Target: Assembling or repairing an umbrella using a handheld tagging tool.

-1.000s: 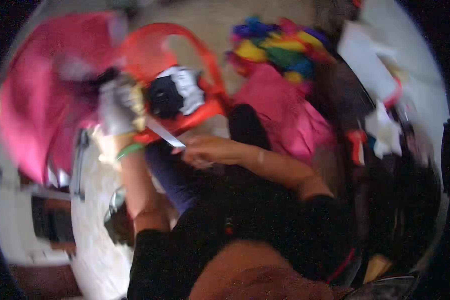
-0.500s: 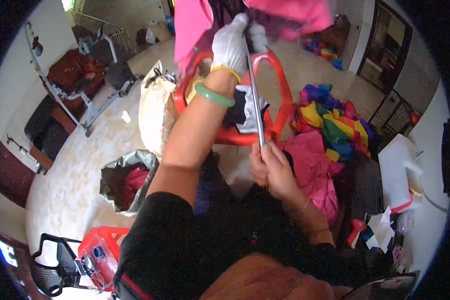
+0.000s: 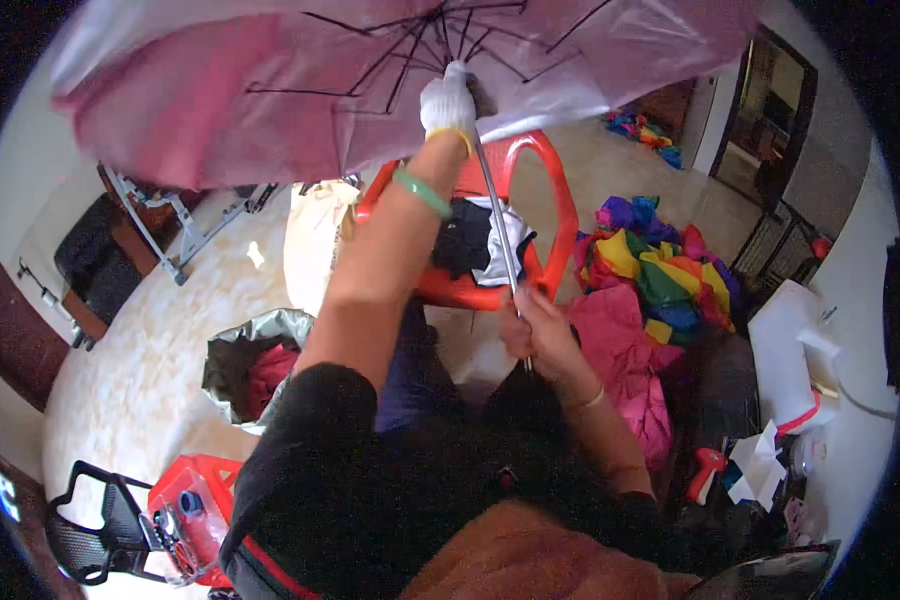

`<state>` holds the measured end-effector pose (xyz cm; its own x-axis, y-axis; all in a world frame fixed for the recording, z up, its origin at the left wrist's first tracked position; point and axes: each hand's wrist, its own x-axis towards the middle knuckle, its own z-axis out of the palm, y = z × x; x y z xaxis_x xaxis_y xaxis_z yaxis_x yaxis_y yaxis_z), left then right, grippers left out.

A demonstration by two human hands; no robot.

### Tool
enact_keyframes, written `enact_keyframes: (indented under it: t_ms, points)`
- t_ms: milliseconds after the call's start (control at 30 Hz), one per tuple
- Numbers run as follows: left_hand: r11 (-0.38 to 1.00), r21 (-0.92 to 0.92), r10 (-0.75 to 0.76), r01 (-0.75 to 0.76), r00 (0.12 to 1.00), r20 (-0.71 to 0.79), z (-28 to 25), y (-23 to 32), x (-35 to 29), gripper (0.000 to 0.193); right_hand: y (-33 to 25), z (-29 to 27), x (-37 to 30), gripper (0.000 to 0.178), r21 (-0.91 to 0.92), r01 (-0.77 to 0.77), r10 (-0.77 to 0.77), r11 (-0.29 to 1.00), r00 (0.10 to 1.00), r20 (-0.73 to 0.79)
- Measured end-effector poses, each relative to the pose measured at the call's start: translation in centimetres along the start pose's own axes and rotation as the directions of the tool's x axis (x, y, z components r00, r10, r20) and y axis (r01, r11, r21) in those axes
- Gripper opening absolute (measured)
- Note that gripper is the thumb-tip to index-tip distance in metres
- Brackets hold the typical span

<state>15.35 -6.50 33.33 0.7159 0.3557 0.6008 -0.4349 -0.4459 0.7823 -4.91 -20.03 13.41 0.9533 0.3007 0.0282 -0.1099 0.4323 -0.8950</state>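
Observation:
A pink umbrella [image 3: 210,110] is spread wide across the top of the view, its dark ribs showing on the underside. My left hand [image 3: 448,104], in a white knitted glove, is closed high on the umbrella where the ribs meet the shaft; the exact grip is partly hidden. Lower down, my bare right hand [image 3: 542,332] wraps round the thin metal shaft [image 3: 498,212]. Behind the shaft stands a red plastic chair [image 3: 567,210], with black and white cloth [image 3: 465,238] on its seat.
Pink fabric [image 3: 620,350] and a rainbow-coloured heap [image 3: 660,265] lie to the right. On the left are a cream sack [image 3: 310,240] and a silver-lined bag [image 3: 225,365] with pink cloth inside. A white box [image 3: 785,350] stands far right, exercise equipment [image 3: 160,225] far left.
The pink umbrella has spread from loosely hanging folds into a broad canopy. My left hand has moved slightly down in the view, and my right hand still grips the shaft.

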Motion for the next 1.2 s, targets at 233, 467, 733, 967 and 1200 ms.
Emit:
enact_keyframes:
  t_ms: [233,467,733,967,1200]
  points:
    - [0.669,-0.671,-0.153,0.32,0.943,0.297,1.2,-1.5,2.7,0.041,-2.4,0.1,-0.9,0.022,0.133,-0.07,0.039,0.989,0.974,0.224]
    - [0.987,0.139,-0.072,0.08,0.996,-0.058,-0.6,-0.5,6.2,0.053,-2.3,1.6,-2.2,0.023,0.106,-0.095,0.075,0.99,0.981,0.182]
    - [0.956,0.285,-0.039,0.07,0.993,-0.114,-4.2,-2.0,9.5,0.057,-2.1,4.2,-4.3,0.024,0.075,-0.154,0.136,0.985,0.969,0.207]
    - [0.934,0.353,-0.036,0.06,0.997,-0.073,-5.1,-0.1,7.4,0.053,-1.0,4.6,-4.4,0.024,0.096,-0.128,0.103,0.987,0.968,0.23]
    - [0.819,-0.45,-0.237,0.357,0.924,0.301,-1.9,-5.4,8.0,0.047,-2.6,5.4,-5.1,0.026,0.24,-0.312,0.248,0.919,0.933,0.263]
